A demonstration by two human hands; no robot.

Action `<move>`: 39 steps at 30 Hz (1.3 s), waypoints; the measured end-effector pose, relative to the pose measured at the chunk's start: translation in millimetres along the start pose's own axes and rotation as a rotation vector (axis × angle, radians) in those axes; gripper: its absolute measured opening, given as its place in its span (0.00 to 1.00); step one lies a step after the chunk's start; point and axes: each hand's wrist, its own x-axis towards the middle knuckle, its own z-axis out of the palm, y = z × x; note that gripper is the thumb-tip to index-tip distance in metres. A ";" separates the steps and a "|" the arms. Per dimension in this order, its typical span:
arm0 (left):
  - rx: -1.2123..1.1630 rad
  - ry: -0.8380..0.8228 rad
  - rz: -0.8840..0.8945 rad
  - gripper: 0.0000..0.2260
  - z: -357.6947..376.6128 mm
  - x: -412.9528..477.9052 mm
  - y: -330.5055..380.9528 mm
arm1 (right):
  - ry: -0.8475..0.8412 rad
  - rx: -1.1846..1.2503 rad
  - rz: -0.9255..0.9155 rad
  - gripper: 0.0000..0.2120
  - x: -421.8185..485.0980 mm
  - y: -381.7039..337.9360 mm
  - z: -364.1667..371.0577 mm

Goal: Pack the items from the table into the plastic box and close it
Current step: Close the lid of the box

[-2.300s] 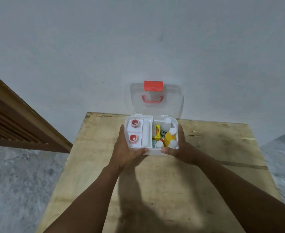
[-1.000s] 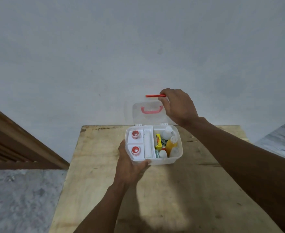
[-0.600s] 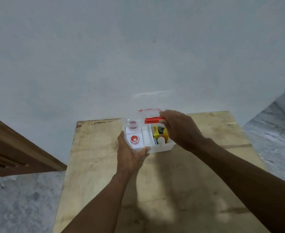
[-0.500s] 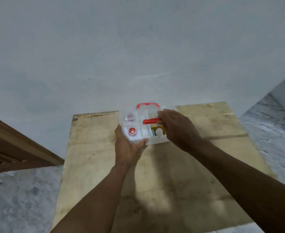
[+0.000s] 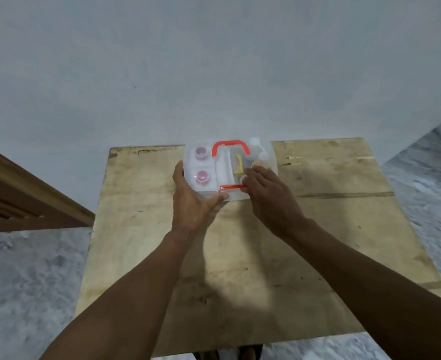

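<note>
The plastic box [image 5: 231,170] sits at the far edge of the wooden table [image 5: 318,229], right up near the grey wall [image 5: 214,61], with its clear lid [image 5: 206,162] down flat over the contents. My left hand [image 5: 190,201] is wrapped around the near left corner of the box, fingers up along the left side and thumb pressed against the front edge, so it's clamped on the box. My right hand [image 5: 268,198] lies on top of the lid toward the right, fingers mostly flat and together, with the fingertips touching the right end of the red latch [image 5: 232,187] at the front edge. Can't tell if the latch is actually snapped shut. The red handle [image 5: 231,149] lies flat on the lid. Through the lid I can see two red-capped jars [image 5: 201,165] in the left compartments, something yellow [image 5: 238,162] in the middle, and a few white bottle caps [image 5: 259,152] on the right, all a bit hazy.
</note>
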 end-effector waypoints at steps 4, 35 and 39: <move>-0.002 -0.069 0.107 0.48 -3.0 0.0 -3.6 | -0.003 0.005 -0.013 0.08 -7.2 5.0 11.6; 0.136 0.039 0.125 0.48 5.3 -13.1 -15.3 | 0.294 0.429 0.394 0.46 -19.7 22.0 63.1; 0.144 0.076 0.107 0.49 10.7 -12.5 -17.3 | 0.304 0.393 0.392 0.46 -19.5 21.8 61.8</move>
